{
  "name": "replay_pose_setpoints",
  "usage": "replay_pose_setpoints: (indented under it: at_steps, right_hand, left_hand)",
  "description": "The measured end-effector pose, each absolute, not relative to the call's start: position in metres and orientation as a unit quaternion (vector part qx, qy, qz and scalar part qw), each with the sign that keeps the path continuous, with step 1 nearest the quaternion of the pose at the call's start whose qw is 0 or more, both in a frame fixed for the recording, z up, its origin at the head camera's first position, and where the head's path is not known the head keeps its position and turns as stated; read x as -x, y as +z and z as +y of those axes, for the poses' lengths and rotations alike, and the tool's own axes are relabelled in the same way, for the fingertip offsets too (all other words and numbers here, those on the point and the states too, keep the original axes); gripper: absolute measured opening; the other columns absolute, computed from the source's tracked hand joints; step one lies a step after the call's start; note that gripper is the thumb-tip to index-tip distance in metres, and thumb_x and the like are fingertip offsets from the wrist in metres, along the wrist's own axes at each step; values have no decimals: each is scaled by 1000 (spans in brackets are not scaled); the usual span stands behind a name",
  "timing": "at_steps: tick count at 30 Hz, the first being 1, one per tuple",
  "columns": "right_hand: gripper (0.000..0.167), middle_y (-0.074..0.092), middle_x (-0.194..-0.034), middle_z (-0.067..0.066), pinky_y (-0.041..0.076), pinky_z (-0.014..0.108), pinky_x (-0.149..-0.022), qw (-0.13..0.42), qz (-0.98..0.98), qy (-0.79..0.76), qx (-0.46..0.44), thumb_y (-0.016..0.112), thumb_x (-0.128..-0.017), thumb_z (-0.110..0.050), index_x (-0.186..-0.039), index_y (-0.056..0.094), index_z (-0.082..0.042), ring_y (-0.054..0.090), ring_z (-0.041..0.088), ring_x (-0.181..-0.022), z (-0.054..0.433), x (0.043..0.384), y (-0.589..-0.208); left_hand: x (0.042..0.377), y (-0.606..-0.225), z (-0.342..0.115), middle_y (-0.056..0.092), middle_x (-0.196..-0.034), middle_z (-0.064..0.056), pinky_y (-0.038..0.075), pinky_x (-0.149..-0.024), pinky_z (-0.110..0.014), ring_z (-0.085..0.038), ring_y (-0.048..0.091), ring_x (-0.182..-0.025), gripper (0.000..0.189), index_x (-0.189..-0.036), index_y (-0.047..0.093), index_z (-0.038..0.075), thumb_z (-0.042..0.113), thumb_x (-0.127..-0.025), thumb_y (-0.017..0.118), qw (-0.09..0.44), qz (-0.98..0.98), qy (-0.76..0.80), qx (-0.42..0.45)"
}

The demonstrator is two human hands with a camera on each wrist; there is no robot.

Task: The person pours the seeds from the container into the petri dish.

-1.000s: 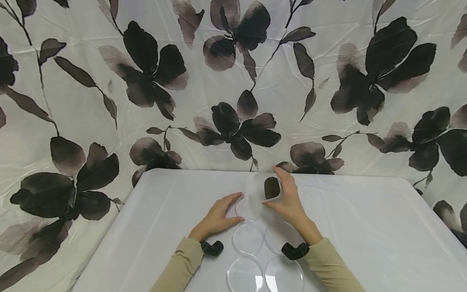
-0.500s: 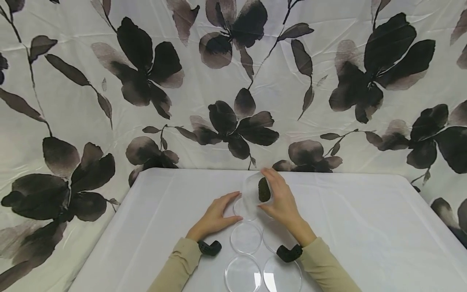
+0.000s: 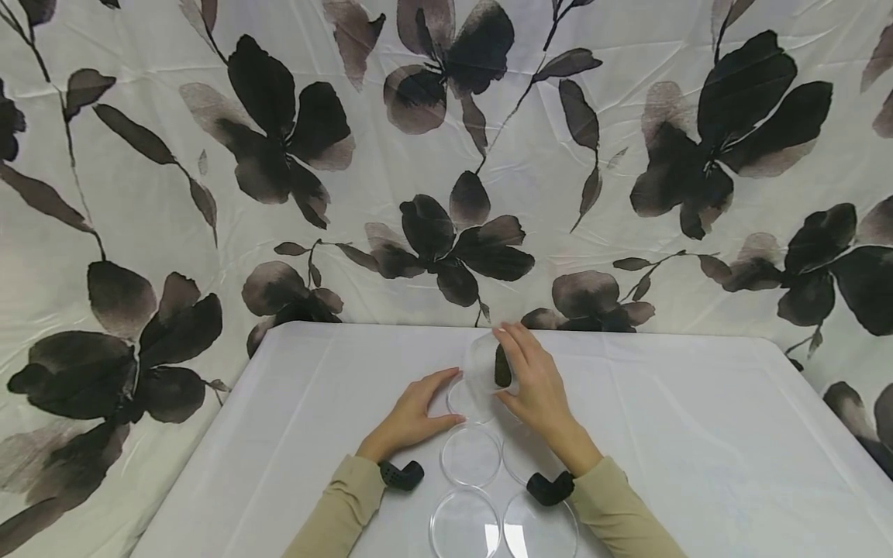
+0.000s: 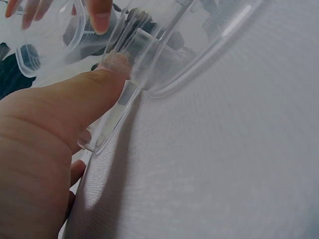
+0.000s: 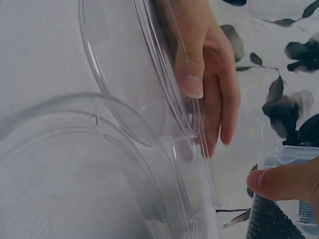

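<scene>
My right hand [image 3: 536, 376] grips a clear plastic cup [image 3: 480, 363] with dark granules [image 3: 502, 366] inside, tipped leftward over the farthest clear petri dish [image 3: 456, 399]. Marks run up the cup's wall in the right wrist view, where dark granules [image 5: 271, 221] lie below the thumb [image 5: 279, 184]. My left hand [image 3: 413, 409] holds that farthest dish from its left side, thumb and fingers spread around the rim. Up close in the left wrist view, the thumb [image 4: 94, 94] presses on the dish's clear wall [image 4: 112, 124]. Part of the cup is hidden behind my right hand.
Several more clear round dishes stand close together nearer to me: one dish [image 3: 470, 456] in the middle, another dish [image 3: 466, 523] at the front left and one dish [image 3: 540, 531] at the front right. White cloth [image 3: 698, 434] covers the table; a floral curtain [image 3: 446, 155] hangs behind.
My right hand has shifted left and turned the cup further over the far dish; less of the dark granules shows now. My left hand has stayed at the dish.
</scene>
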State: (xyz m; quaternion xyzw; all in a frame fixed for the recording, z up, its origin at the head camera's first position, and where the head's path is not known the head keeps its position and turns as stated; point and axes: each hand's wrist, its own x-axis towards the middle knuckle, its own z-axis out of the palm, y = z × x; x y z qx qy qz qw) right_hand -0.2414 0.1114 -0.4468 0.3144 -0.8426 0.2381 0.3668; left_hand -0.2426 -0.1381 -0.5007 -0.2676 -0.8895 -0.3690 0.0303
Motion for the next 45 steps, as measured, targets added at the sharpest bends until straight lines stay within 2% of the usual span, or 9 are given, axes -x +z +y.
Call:
replay_pose_setpoints:
  at_steps: [10, 21, 30, 45]
  right_hand:
    - [112, 48, -145, 16, 45, 58, -96, 379, -843, 224, -309, 98, -43, 1, -142, 46, -9, 41, 35, -137, 107, 239, -445]
    - [116, 46, -147, 14, 39, 56, -105, 375, -848, 206, -313, 99, -43, 1, -146, 45, -12, 38, 37, -138, 104, 241, -448]
    - [116, 47, -148, 14, 38, 54, -106, 396, -840, 188, -321, 97, -43, 1, -146, 47, -13, 38, 37, -138, 104, 242, -449]
    - [114, 45, -150, 12, 32, 49, -113, 385, -850, 168, -318, 97, -48, 1, -148, 45, -15, 37, 36, -139, 103, 240, -447]
  left_hand:
    - [243, -501, -138, 46, -151, -1, 35, -110, -51, -27, 45, -135, 79, -151, 42, 19, 44, -84, 78, 27, -890, -369, 268]
    - [244, -503, -139, 46, -151, 0, 34, -110, -51, -27, 44, -136, 79, -150, 42, 19, 43, -84, 78, 27, -890, -369, 267]
    - [244, -504, -139, 46, -151, 0, 34, -111, -51, -26, 44, -137, 79, -150, 43, 18, 43, -84, 78, 28, -889, -368, 270]
    - [243, -502, -139, 46, -151, 0, 33, -112, -48, -24, 43, -138, 78, -150, 43, 19, 43, -84, 78, 27, -888, -369, 271]
